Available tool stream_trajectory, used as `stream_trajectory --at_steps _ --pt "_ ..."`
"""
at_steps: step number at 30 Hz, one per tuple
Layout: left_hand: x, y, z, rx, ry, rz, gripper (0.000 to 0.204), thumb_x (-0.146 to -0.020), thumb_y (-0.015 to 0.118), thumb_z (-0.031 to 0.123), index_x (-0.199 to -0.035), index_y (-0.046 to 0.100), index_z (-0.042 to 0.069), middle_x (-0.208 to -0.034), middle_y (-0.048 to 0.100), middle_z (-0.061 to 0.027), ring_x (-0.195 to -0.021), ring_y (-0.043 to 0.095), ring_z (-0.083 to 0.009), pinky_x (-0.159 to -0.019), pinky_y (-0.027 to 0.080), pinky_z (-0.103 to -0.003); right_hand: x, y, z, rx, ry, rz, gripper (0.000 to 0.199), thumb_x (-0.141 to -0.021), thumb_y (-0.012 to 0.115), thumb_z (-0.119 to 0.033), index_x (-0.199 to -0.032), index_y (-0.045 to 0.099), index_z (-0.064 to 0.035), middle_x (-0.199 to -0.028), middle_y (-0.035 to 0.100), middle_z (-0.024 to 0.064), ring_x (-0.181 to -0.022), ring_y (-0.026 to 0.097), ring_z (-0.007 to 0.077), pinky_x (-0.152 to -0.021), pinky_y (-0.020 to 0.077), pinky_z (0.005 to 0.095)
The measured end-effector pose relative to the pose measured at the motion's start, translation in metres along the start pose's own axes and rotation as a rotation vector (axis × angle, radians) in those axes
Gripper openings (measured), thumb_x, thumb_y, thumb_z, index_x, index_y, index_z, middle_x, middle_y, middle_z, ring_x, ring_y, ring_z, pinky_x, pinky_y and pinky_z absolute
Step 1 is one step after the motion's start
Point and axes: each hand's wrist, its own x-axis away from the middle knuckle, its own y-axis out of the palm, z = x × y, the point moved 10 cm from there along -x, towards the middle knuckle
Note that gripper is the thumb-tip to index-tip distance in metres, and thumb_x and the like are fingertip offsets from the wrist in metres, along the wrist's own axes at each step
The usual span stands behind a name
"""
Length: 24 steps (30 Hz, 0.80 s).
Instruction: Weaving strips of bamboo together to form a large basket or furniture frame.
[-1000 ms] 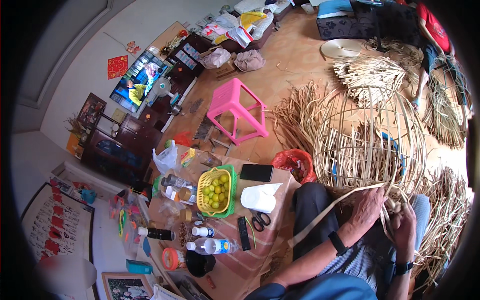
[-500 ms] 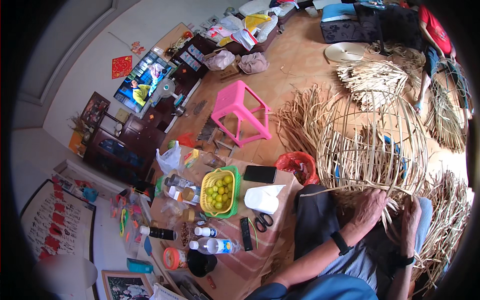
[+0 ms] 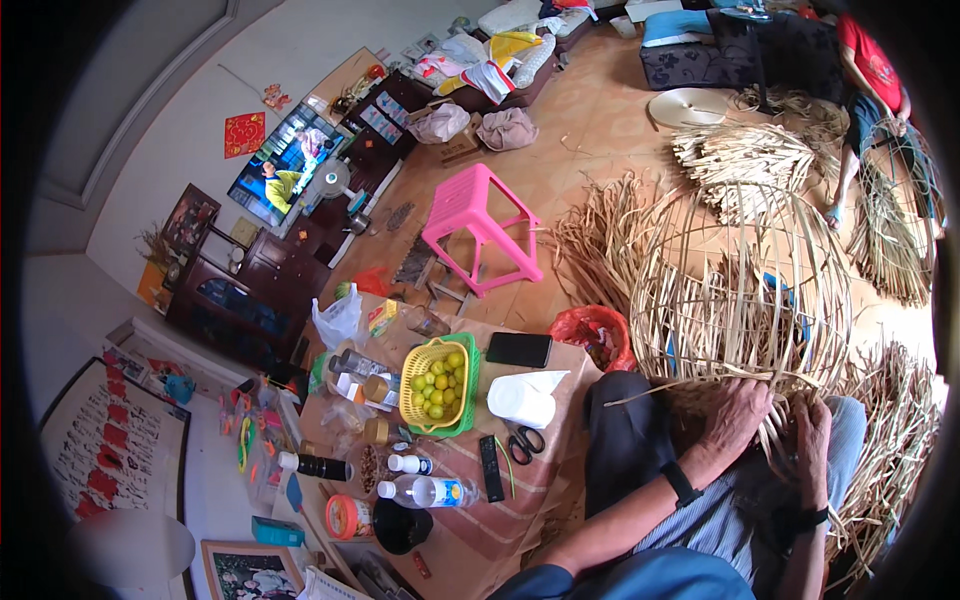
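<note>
Across my lap sits a half-woven basket point(image 3: 742, 290) of dried, straw-coloured strips, its long stakes arching upward and outward. My left hand point(image 3: 738, 415) is closed at the basket's near edge, fingers pinching the pale strips there. Just to its right, my right hand point(image 3: 812, 425) is also closed on strips at that edge, its fingertips partly hidden. A long thin strip point(image 3: 640, 394) sticks out to the left past my knee. Between the hands, several loose strip ends point(image 3: 773, 436) hang down. Blue pieces show through the stakes.
A low table point(image 3: 470, 540) at my left carries a yellow basket point(image 3: 409, 398) of green-yellow fruit, a phone point(image 3: 519, 349), a paper roll point(image 3: 523, 402), scissors point(image 3: 525, 445) and bottles. Beyond stand a red-lined bin point(image 3: 622, 350) and a pink stool point(image 3: 475, 200). Strip bundles point(image 3: 890, 440) lie around; a person in red point(image 3: 868, 60) sits far right.
My right hand has shifted slightly left, closer to my left hand. The long strip that ran across the edge has dropped lower, with its free end still out to the left.
</note>
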Motion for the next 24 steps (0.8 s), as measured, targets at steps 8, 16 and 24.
stream_trajectory --at_steps 8,16,24 --pt "-0.048 -0.068 -0.005 0.021 -0.025 0.186 0.015 -0.091 0.068 0.014 -0.081 0.063 0.004 -0.079 0.063 -0.0129 -0.08 0.063 -0.0332 -0.074 0.05 -0.045 -0.033 0.018 -0.052 -0.005 -0.073 0.058 0.016 -0.103 0.061 -0.016 -0.096 0.065 -0.0024 -0.071 0.049 -0.0072 -0.062 0.041 0.0033 -0.052 0.0319 0.0242" --pt "-0.062 -0.097 -0.021 0.086 -0.162 0.23 0.021 -0.091 0.068 0.014 -0.075 0.061 0.003 -0.07 0.062 -0.0147 -0.068 0.064 -0.0337 -0.063 0.05 -0.044 -0.042 0.03 -0.123 0.24 -0.163 -0.023 0.021 -0.105 0.06 -0.02 -0.098 0.066 -0.0007 -0.074 0.057 -0.0053 -0.062 0.046 0.0023 -0.052 0.0345 0.0216" --pt "-0.069 -0.075 -0.04 0.137 -0.168 0.211 0.025 -0.095 0.064 0.016 -0.077 0.062 -0.001 -0.072 0.063 -0.0186 -0.07 0.063 -0.0373 -0.065 0.05 -0.046 -0.052 0.018 -0.07 -0.329 -0.057 0.063 0.023 -0.107 0.053 -0.018 -0.12 0.06 0.0003 -0.092 0.068 0.0042 -0.057 0.056 0.007 -0.048 0.0435 0.0194"
